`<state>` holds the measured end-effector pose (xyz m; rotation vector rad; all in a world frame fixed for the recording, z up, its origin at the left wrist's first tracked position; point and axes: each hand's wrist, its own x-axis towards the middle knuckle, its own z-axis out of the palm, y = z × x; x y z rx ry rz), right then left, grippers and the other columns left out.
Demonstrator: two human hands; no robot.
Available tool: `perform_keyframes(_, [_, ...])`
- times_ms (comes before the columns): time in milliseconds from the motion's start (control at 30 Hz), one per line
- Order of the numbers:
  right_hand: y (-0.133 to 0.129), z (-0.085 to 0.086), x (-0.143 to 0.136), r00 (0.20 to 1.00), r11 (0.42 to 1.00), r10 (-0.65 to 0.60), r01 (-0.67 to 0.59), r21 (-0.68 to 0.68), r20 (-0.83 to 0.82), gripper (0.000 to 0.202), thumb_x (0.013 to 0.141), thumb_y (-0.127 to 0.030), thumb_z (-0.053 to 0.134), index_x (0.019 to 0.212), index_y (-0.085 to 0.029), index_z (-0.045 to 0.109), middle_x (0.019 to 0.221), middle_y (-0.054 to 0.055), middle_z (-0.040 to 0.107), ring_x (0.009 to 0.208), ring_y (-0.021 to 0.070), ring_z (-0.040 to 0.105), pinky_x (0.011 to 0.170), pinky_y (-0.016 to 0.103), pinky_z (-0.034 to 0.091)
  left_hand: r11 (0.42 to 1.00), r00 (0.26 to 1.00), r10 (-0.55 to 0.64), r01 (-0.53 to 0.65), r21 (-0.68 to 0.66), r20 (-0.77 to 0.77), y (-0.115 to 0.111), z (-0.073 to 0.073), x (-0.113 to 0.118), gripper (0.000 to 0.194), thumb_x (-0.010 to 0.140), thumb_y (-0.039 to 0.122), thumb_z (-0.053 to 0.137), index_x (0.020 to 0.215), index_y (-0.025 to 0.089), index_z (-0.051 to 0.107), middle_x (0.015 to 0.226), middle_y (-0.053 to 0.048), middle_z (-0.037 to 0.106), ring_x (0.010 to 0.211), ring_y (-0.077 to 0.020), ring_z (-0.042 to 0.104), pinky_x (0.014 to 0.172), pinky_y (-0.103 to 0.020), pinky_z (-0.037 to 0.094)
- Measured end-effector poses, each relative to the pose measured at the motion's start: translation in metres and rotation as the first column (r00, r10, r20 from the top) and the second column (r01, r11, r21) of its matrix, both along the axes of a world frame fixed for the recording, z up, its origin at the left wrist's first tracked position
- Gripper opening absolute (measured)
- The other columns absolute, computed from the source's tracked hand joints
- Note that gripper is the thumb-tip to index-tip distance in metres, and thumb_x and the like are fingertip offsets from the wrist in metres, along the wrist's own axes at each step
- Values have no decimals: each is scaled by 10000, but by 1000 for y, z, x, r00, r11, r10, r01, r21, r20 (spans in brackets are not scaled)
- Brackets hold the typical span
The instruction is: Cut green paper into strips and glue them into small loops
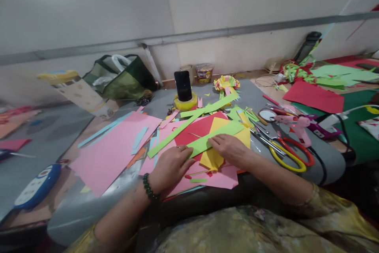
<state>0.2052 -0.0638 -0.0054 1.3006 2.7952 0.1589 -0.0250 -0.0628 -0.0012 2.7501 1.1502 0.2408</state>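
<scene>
A large pink paper sheet [115, 150] lies left of both hands, a red paper sheet [207, 126] just beyond them, and a long light-green paper strip [204, 142] beneath the fingers of the left hand [173, 166] and right hand [231, 151], which stand apart, whether pinching it I cannot tell.

A light-green paper strip [203, 143], long, narrow and straight-edged, lies nearly flat across a red paper sheet [204, 127] and a yellow paper sheet [219, 124]. It slants upward to the right; its right end is bare, its left end partly hidden.
</scene>
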Motion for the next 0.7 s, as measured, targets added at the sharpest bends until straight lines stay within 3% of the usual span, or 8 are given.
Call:
perform_keyframes(233, [-14,17,-6,999,995,18,-23,101,51,135,892,-47,526,864,-119,636,800,112,676,737,230,600,609,320,426,973,996,14,-35,229,93,-17,5,-3,219,943,261,472,1056,204,650,1043,-97,703,960,-249,636,927,-452,456])
perform_keyframes(333, [-20,16,-14,996,988,88,-88,128,11,128,892,-73,541,833,-133,637,772,97,661,725,225,564,572,316,378,952,997,11,-34,305,78,-26,1,-4,177,938,222,494,1021,182,645,984,-98,706,917,-253,634,871,-440,465])
perform_keyframes(467, [-25,10,-21,984,980,173,-167,112,-48,85,889,-124,593,824,-148,642,821,73,666,753,212,538,583,314,363,949,999,37,-43,311,26,-36,-4,-7,103,917,168,537,893,183,636,900,-84,693,849,-240,621,765,-384,468])
perform_keyframes(700, [-27,-2,-29,948,960,255,-225,164,-189,87,891,-133,597,812,-152,629,803,51,653,739,201,522,602,310,369,942,994,85,-102,320,69,-47,-14,-12,209,951,137,447,965,189,649,916,-70,701,813,-213,610,707,-349,475])
